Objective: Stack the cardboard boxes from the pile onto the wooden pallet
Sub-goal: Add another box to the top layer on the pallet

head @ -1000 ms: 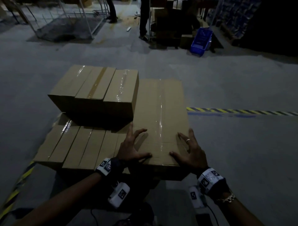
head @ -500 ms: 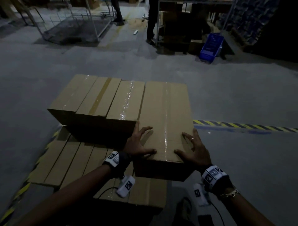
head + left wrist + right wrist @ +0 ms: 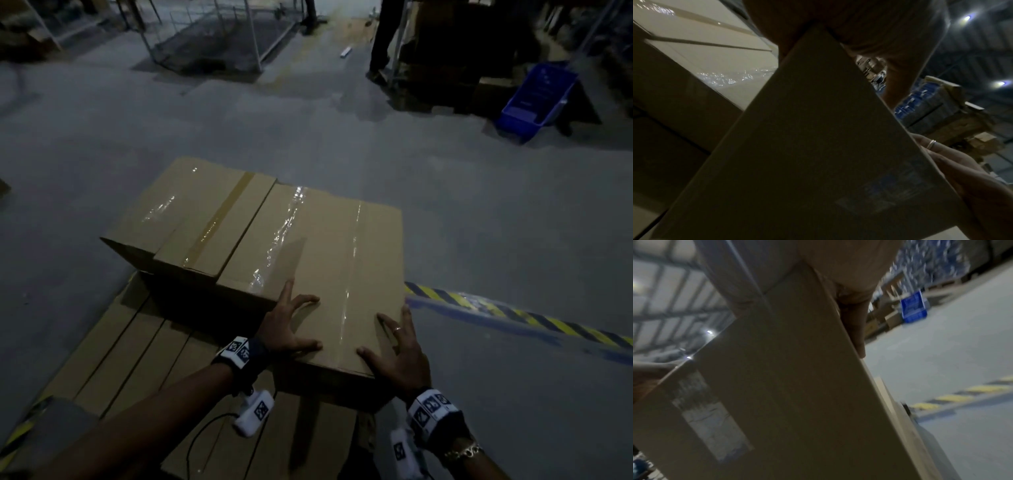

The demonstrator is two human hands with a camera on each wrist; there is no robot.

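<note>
Lower left of head view: flat row of brown cardboard boxes (image 3: pixel 113 346), bottom layer; pallet itself hidden under them. Centre: second-layer taped brown boxes (image 3: pixel 205 219). Left hand (image 3: pixel 286 329) grip spread, fingers flat on left near edge of wide brown cardboard box with clear tape seam (image 3: pixel 342 267). Right hand (image 3: pixel 397 353) likewise spread on near right corner.

Judgement: stiff, smooth, moderately heavy; tape slick, so palm bare card by edges. All boxes sealed, contents unseen. Upper right: blue plastic crate (image 3: pixel 534 99), contents unclear.
</note>
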